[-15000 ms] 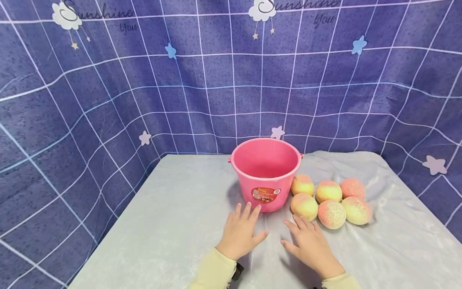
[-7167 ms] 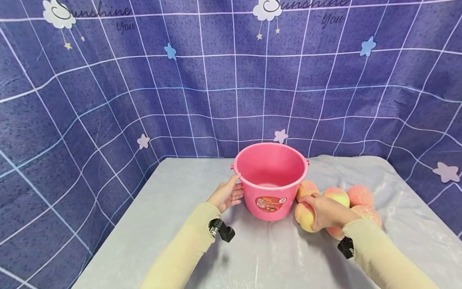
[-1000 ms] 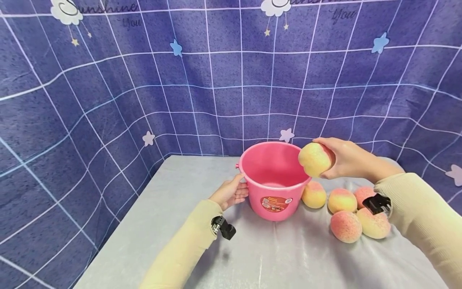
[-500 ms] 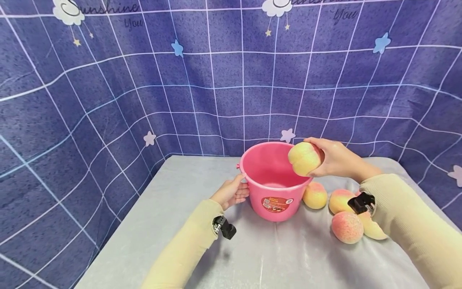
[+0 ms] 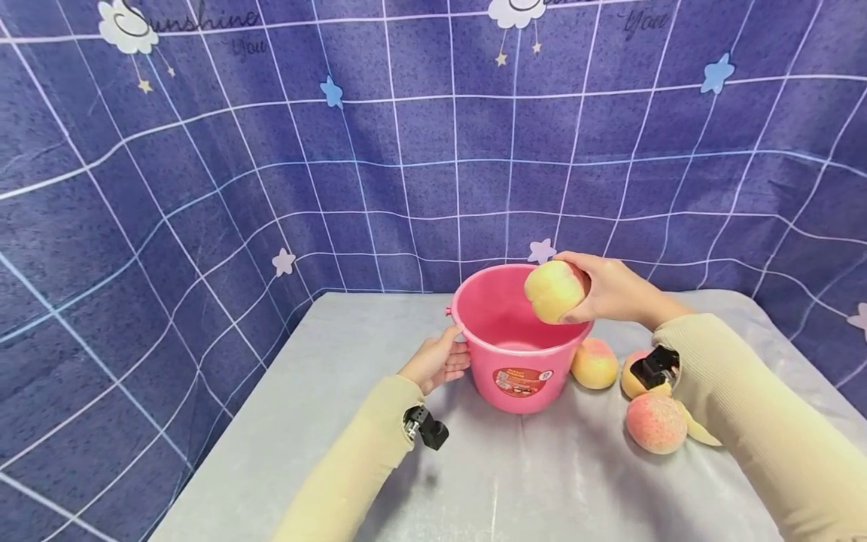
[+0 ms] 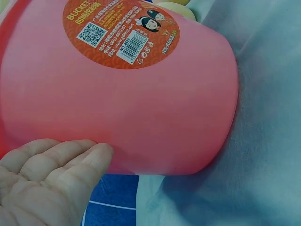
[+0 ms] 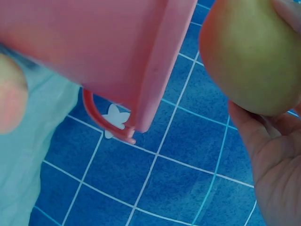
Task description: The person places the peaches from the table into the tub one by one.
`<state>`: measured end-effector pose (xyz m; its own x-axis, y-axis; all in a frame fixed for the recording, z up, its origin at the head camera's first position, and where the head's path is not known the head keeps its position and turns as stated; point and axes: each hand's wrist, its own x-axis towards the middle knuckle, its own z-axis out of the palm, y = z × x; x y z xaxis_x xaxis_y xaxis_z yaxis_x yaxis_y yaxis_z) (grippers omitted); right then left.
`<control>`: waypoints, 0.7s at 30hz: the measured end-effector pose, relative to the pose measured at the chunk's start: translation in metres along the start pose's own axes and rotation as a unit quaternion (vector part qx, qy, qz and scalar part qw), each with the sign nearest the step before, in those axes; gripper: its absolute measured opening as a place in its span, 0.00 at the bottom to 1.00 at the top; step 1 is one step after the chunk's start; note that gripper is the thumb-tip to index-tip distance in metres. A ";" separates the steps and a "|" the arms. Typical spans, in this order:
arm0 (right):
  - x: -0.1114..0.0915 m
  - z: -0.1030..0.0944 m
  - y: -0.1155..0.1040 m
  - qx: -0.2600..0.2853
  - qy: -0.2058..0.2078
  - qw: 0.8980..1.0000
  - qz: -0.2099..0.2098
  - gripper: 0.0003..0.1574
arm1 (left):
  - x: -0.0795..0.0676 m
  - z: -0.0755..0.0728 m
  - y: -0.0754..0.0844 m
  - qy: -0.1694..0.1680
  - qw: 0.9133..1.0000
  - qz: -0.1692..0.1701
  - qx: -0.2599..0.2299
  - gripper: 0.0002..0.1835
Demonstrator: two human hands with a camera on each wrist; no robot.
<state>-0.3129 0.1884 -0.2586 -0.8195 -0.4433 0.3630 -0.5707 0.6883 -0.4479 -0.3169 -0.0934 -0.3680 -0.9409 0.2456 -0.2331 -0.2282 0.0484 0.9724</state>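
Observation:
A pink bucket (image 5: 518, 384) with a red label stands upright on the table. My left hand (image 5: 436, 360) rests against its left side, thumb up by the rim and fingers along the wall; in the left wrist view those fingers (image 6: 70, 160) lie fairly straight on the pink plastic. My right hand (image 5: 606, 290) grips a yellow-and-red peach (image 5: 554, 292) from the right, holding it above the bucket's right rim. In the right wrist view the held peach (image 7: 254, 56) is just beyond the rim. No fruit shows in the visible part of the bucket's inside.
Several peaches sit right of the bucket: one peach (image 5: 594, 363) close beside it, a redder peach (image 5: 655, 423) nearer me, others partly behind my right sleeve (image 5: 752, 421). A grey cloth (image 5: 325, 421) covers the table. Blue gridded curtain (image 5: 379, 181) hangs behind and left.
My right hand has lifted the peach off the table and, over the last second, carried it left over the bucket's rim. My left hand stays against the bucket.

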 end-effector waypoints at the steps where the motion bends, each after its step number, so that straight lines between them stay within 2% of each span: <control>1: 0.002 0.000 0.000 0.003 -0.006 1.000 0.006 0.54 | 0.000 0.000 0.000 0.000 1.000 -0.001 0.001 0.38; 5: 0.011 0.002 -0.002 0.000 -0.030 0.999 0.016 0.55 | 0.002 -0.001 -0.001 0.002 1.000 -0.008 0.003 0.38; 13: 0.029 0.004 -0.006 -0.009 -0.042 0.999 0.012 0.59 | 0.000 -0.001 0.001 0.003 1.000 -0.004 0.004 0.38; 21: 0.038 0.009 -0.005 -0.004 -0.074 0.997 0.014 0.54 | -0.001 0.000 0.004 0.010 1.000 -0.008 0.010 0.37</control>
<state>-0.3413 0.1629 -0.2500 -0.8338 -0.5034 0.2265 -0.5481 0.7059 -0.4488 -0.3165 -0.0936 -0.3635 -0.9424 0.2248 -0.2477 -0.2374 0.0718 0.9687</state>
